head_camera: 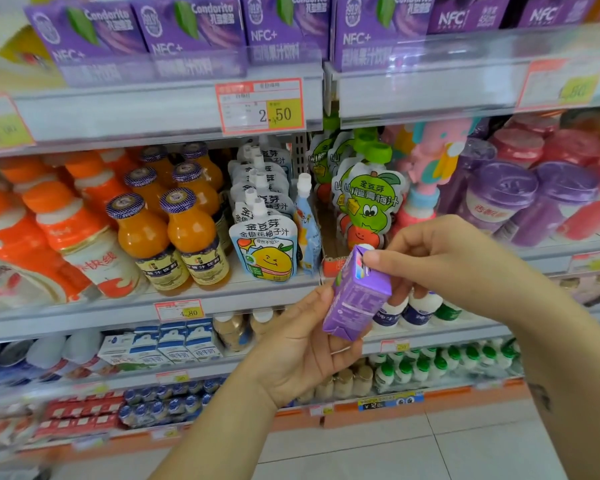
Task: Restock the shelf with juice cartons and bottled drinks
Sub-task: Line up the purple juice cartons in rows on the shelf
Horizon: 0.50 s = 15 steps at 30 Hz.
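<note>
Between the two grips sits one purple carton [357, 299], tilted in mid-air. The left grip [302, 344] curls under its base to carry it. The right grip [440, 258] pinches its top corner, probably to turn the label forward. Above, four matching cartons [194, 32] face out on the top shelf [153, 109], likely where it belongs.

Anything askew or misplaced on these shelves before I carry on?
One blue spouted pouch stands edge-on and leaning, wedged beside the row of white pouches; it matches neither neighbouring row. No spill or damage shows.
</note>
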Available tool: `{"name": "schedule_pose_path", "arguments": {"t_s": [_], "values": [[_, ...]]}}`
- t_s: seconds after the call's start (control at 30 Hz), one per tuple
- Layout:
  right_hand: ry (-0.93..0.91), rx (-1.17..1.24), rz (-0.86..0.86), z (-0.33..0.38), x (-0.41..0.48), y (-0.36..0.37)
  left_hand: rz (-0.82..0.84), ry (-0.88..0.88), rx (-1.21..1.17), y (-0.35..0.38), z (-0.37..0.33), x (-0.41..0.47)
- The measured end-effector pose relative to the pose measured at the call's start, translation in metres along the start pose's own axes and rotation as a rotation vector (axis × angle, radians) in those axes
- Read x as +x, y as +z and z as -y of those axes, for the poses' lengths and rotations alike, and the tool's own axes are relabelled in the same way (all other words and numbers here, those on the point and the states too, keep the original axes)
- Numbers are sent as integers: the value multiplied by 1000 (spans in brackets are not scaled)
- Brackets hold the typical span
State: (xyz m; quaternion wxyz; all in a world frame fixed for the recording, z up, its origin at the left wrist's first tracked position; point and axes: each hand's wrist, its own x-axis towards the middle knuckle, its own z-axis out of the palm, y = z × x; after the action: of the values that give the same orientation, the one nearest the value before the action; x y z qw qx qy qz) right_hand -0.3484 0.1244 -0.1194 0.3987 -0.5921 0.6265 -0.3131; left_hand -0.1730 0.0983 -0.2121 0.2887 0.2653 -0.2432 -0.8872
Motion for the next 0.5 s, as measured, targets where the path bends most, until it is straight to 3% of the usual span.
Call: {"name": "schedule_pose_path", "arguments": {"t_s": [0.1, 0.23, 0.33, 0.5], "values": [[27, -8, -30, -1, -1, 2, -28, 19, 128, 4, -8, -5], [110, 114, -40, -11, 5, 14, -129, 202, 466, 8, -23, -9], [200, 440, 24, -24, 8, 27, -212, 376, 574, 8, -30, -14], [235, 986, 124, -40, 7, 45, -214, 527, 508, 12, -33, -26]]}}
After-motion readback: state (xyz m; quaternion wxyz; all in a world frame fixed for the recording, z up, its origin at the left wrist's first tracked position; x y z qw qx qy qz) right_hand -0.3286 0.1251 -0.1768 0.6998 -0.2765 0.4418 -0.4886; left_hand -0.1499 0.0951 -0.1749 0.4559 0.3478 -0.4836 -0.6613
